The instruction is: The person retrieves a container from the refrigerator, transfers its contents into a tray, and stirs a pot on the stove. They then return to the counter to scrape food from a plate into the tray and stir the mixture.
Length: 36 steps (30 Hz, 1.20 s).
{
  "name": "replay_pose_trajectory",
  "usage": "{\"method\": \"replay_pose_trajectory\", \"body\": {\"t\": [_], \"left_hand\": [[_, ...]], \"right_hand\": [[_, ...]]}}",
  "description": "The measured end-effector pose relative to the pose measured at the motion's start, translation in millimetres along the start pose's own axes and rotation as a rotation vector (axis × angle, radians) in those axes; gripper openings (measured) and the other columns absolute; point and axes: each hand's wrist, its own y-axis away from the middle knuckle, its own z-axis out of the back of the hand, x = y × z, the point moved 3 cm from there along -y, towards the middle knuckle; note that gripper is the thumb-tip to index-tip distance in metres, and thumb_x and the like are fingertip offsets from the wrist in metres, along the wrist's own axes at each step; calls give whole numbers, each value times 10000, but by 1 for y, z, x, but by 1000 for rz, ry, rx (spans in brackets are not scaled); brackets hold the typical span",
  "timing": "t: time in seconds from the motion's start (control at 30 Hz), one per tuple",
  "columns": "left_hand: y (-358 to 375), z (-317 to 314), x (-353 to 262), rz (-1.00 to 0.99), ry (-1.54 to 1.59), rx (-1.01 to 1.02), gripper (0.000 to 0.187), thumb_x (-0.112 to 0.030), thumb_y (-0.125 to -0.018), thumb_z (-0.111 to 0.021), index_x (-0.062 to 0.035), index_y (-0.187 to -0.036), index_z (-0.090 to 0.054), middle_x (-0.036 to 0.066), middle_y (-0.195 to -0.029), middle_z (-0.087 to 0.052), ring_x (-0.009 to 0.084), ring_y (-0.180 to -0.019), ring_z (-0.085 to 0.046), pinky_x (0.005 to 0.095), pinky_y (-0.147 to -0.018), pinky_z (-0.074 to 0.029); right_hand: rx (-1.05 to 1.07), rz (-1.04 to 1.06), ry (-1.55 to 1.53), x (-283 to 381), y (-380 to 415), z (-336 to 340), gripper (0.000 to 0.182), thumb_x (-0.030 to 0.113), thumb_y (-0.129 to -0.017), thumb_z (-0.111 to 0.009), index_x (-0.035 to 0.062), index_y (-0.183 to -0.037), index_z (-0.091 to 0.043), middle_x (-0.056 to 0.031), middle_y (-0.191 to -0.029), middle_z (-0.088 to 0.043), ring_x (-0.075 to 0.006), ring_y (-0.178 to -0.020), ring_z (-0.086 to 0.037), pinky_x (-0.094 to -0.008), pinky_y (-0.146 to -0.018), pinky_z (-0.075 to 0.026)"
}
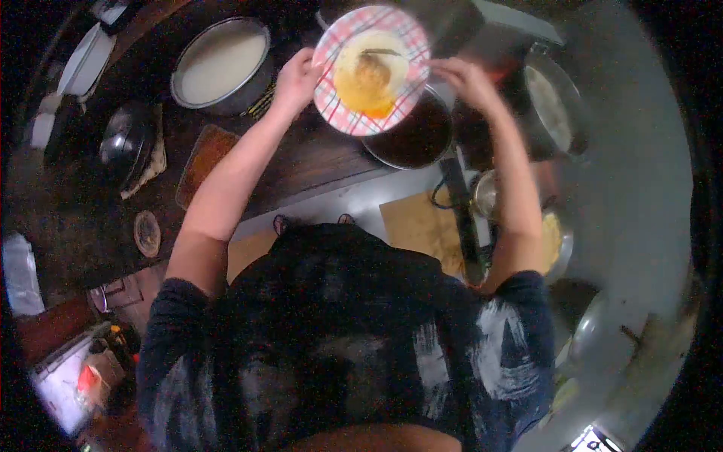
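A plate with a pink-and-white checked rim [331,105] is held out in front of me, between both hands. Yellow liquid and a light-brown mound [371,74] lie in its middle, with a dark thin strip or utensil [380,52] beside them that I cannot make out. My left hand [296,81] grips the plate's left rim, thumb on top. At the right rim, my right hand [468,84] pinches the edge with its fingers. Partly covered by the plate is a round pot with dark contents [416,139].
A large pot of whitish liquid [221,64] stands at the upper left. Near my left forearm lies a rectangular container of reddish-brown contents [208,157]. A dark pan with pale contents [548,109] sits right of my right hand. Further left is a shiny dark rounded object [126,143].
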Motion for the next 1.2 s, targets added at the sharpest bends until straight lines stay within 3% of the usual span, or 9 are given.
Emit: {"method": "replay_pose_trajectory", "body": {"t": [0.13,0.27,0.33,0.47,0.57,0.67,0.83,0.93,1.2], "left_hand": [[9,-12,-26,-133,-156,-28,258,-230,-846,-526,-45,-1025,-537,149,-846,-630,233,-785,-623,315,-684,-468],[-4,-28,-48,-179,-167,98,294,-294,-846,-517,-62,-1025,-541,171,-862,-613,309,-813,-607,357,-689,-469],[1,-26,-54,-315,-162,30,246,-244,-832,-497,-37,-951,-557,176,-641,-568,330,-629,-579,403,-590,-439],[-8,-29,-50,-301,-127,62,235,-235,-831,-490,-39,-945,-554,185,-649,-565,357,-665,-573,421,-607,-433],[-14,-30,-37,-183,-216,176,281,-290,-853,-502,-75,-1032,-536,169,-862,-615,315,-809,-607,366,-684,-470],[-10,-30,-45,-348,-137,94,240,-262,-839,-485,-51,-941,-536,198,-680,-565,381,-711,-562,431,-614,-430],[-6,-22,-53,-326,-126,136,259,-271,-839,-501,-46,-960,-540,181,-703,-587,330,-696,-593,393,-611,-445],[-8,-17,-60,-252,-130,198,282,-294,-846,-506,-63,-1005,-538,164,-761,-605,294,-722,-610,352,-632,-459],[-9,-24,-43,-263,-98,129,283,-277,-834,-531,-35,-981,-546,151,-742,-614,232,-654,-621,327,-613,-463]], "right_hand": [[16,-2,-128,24,8,-1,239,165,-826,-542,130,-1051,-610,-99,-917,-622,-209,-813,-593,-306,-738,-463],[155,-63,-57,7,17,7,277,51,-835,-506,89,-1101,-575,-61,-1037,-596,-181,-896,-581,-287,-784,-473],[108,131,139,5,25,-11,264,153,-801,-561,164,-1060,-610,-119,-904,-626,-266,-825,-596,-355,-741,-466],[212,-18,262,-16,45,-36,265,202,-789,-573,210,-1050,-615,-112,-940,-617,-293,-873,-581,-365,-761,-461],[130,-17,181,7,47,-8,235,127,-819,-537,56,-1033,-603,-119,-921,-607,-244,-865,-559,-332,-787,-431],[-44,-144,149,27,45,36,223,106,-824,-529,39,-1023,-602,-122,-896,-601,-227,-816,-544,-316,-765,-423],[112,-13,119,-14,57,2,276,90,-790,-533,150,-1049,-608,-117,-980,-605,-263,-919,-575,-347,-789,-452],[207,-185,158,-25,68,-23,269,113,-801,-524,188,-1044,-612,-110,-995,-602,-273,-919,-569,-359,-780,-452],[-2,-226,-103,-28,75,13,242,166,-843,-517,70,-1049,-600,-103,-1028,-611,-215,-956,-572,-302,-850,-418]]}}
